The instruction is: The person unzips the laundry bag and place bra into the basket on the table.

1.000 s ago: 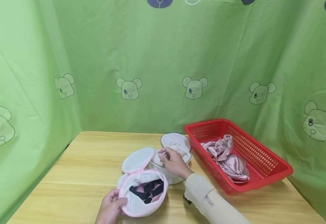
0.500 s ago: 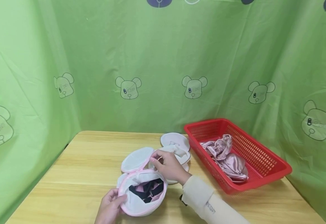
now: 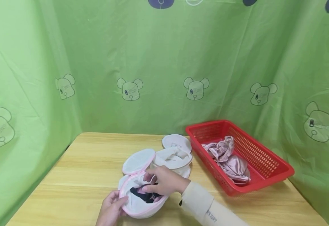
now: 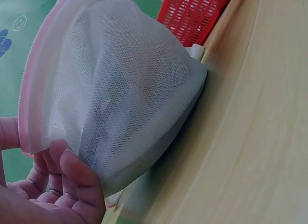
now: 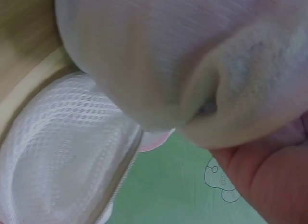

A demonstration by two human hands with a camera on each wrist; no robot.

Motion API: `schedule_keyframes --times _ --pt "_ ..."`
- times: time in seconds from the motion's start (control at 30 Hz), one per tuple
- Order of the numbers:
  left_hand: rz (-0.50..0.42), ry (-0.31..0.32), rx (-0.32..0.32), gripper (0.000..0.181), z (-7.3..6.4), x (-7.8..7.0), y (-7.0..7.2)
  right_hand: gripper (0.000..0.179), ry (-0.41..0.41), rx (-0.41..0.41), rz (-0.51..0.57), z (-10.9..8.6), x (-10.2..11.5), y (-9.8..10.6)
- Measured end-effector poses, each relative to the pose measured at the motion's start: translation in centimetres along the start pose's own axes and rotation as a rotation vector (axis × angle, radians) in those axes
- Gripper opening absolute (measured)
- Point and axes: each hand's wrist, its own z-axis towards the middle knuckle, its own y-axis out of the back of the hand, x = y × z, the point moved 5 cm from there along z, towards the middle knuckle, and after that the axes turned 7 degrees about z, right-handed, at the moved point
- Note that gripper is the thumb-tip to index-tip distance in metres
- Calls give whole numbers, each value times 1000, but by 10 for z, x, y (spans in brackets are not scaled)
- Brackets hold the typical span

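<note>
A white mesh laundry bag (image 3: pixel 141 208) with a pink zipper rim stands tilted at the table's front, its round lid (image 3: pixel 139 161) folded back. My left hand (image 3: pixel 110 207) pinches its left rim, thumb inside; in the left wrist view, that hand (image 4: pixel 62 185) is at the rim beside the mesh wall. Black straps (image 3: pixel 144 197) and some pink fabric lie inside the bag. My right hand (image 3: pixel 165 180) is over the bag's opening from the right, its thumb and bent fingers apart above the straps. Part of the contents is hidden beneath it.
Behind the bag stands a second white mesh bag (image 3: pixel 167 158), its lid (image 3: pixel 177 142) open. A red perforated basket (image 3: pixel 261 186) on the right holds crumpled pink satin garments (image 3: pixel 235 168). Green curtains (image 3: pixel 164 110) enclose the wooden table (image 3: pixel 71 182).
My right hand has moved from the second bag, past the open lid, down and left over the front bag's opening. My left hand has kept its grip on the rim.
</note>
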Motion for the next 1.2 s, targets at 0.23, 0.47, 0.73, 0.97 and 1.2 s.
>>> schedule_keyframes --times 0.23,0.47,0.73,0.97,1.2 --pt "-37 -8 0 21 -1 -1 1 31 -21 63 -103 -3 -8 -10" --pt "-86 -26 12 19 -1 -3 -1 36 -25 121 -129 -3 -12 -22" --pt "-152 -70 8 13 -4 -6 -4 44 30 204 -184 -5 -11 -29" --pt "-163 -131 38 14 -4 -9 -5 71 -25 271 -276 -7 -20 -36" --pt "-156 -193 67 14 -2 -7 -5 71 -77 278 -313 -7 -25 -39"
